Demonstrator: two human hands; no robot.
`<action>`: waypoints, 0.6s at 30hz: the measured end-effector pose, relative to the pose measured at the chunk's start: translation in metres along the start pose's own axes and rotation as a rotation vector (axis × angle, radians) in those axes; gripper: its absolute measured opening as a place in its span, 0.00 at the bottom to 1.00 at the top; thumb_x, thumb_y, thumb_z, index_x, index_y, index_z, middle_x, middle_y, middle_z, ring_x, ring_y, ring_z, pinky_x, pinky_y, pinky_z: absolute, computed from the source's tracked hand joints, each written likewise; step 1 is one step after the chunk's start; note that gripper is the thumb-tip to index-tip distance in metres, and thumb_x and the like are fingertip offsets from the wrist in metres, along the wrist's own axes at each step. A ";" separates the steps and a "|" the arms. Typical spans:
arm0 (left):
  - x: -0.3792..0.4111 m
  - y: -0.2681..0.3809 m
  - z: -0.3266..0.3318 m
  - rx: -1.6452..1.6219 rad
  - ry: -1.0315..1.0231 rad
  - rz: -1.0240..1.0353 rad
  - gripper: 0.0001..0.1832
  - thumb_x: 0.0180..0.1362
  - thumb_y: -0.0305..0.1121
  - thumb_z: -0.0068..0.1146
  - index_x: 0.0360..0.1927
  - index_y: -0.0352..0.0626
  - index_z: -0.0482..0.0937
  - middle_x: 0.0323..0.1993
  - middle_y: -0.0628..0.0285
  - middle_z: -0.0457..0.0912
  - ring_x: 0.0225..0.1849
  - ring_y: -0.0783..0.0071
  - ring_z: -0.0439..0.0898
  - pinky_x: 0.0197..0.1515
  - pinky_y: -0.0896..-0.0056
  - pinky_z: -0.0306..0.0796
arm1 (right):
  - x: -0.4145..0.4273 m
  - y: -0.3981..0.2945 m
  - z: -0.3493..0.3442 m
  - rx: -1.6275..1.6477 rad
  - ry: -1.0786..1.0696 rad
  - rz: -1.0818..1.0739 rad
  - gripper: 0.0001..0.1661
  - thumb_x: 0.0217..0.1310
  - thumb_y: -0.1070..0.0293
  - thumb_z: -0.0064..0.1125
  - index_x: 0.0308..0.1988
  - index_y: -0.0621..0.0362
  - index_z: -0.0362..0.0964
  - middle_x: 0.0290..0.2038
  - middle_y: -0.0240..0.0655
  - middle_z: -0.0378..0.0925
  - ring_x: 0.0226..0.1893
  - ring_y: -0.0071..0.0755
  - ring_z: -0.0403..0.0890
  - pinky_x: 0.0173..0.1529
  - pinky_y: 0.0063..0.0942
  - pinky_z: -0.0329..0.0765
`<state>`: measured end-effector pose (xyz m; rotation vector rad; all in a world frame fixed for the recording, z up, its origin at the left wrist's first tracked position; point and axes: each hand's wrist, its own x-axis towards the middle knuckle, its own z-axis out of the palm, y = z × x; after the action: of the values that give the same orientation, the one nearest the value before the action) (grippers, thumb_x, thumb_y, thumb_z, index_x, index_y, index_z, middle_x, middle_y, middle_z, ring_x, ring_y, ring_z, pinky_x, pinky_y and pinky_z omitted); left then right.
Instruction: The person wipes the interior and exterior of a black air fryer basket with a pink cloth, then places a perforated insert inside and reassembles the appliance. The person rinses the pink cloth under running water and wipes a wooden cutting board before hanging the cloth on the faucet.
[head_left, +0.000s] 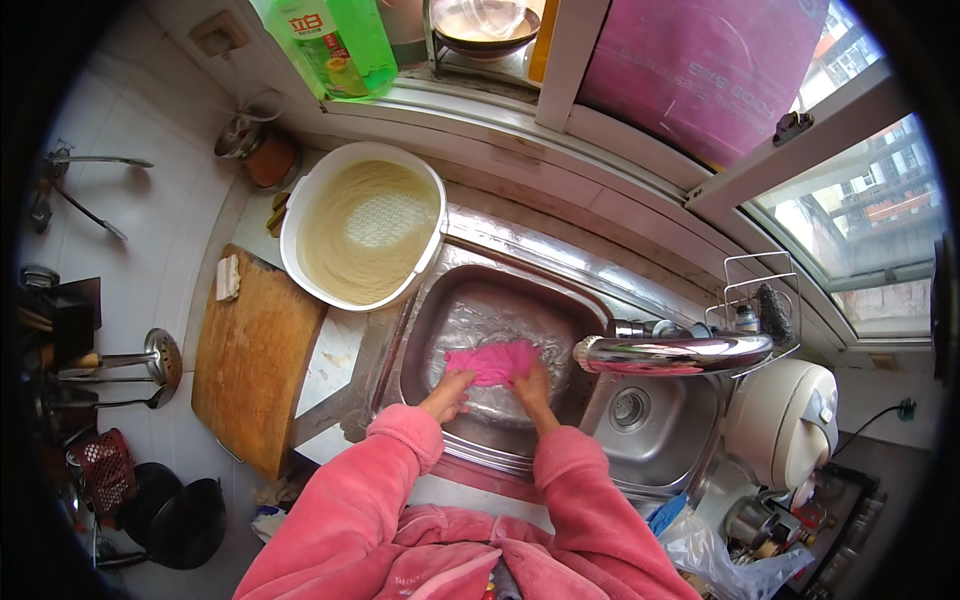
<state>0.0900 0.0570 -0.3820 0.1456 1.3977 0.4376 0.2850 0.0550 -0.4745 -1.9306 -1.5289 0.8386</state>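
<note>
A bright pink cloth (491, 361) is stretched between my two hands, low over the larger steel sink basin (442, 315). My left hand (450, 396) grips its left end, the fingers partly curled. At its right end, my right hand (532, 386) has hold of the cloth, with the fingertips partly hidden by it. Water lies in the basin around the cloth. Just right of my right hand is the spout of a chrome faucet (675, 354). Both of my sleeves are pink and fluffy.
A white plastic tub (291, 240) of cloudy water stands behind left, beside a wooden cutting board (251, 360). The smaller basin (667, 427) adjoins on the right, with a white rice cooker (780, 424) past it. A wire rack (757, 259) stands behind the faucet.
</note>
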 end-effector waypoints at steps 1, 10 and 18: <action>0.002 -0.001 -0.002 -0.064 -0.023 -0.013 0.35 0.60 0.55 0.56 0.67 0.55 0.62 0.64 0.56 0.63 0.64 0.48 0.59 0.60 0.34 0.56 | -0.002 -0.020 0.002 0.322 -0.211 0.214 0.24 0.54 0.71 0.61 0.52 0.59 0.72 0.42 0.40 0.79 0.41 0.35 0.79 0.46 0.33 0.75; 0.007 0.006 -0.029 -0.400 -0.276 -0.189 0.18 0.63 0.51 0.54 0.46 0.48 0.75 0.36 0.61 0.80 0.36 0.65 0.80 0.42 0.63 0.77 | -0.057 -0.183 -0.053 0.622 -0.570 0.121 0.16 0.64 0.59 0.56 0.28 0.59 0.76 0.20 0.29 0.74 0.24 0.22 0.73 0.30 0.28 0.69; -0.008 -0.002 0.019 -0.377 -0.323 0.037 0.16 0.65 0.26 0.41 0.54 0.34 0.74 0.47 0.55 0.81 0.47 0.63 0.81 0.49 0.62 0.77 | -0.025 -0.105 -0.035 -0.016 -0.109 0.146 0.22 0.64 0.52 0.48 0.31 0.58 0.80 0.32 0.55 0.79 0.35 0.62 0.81 0.41 0.52 0.75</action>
<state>0.1080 0.0549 -0.3725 -0.0646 0.9782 0.6693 0.2397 0.0521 -0.3708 -2.0585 -1.4735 1.0122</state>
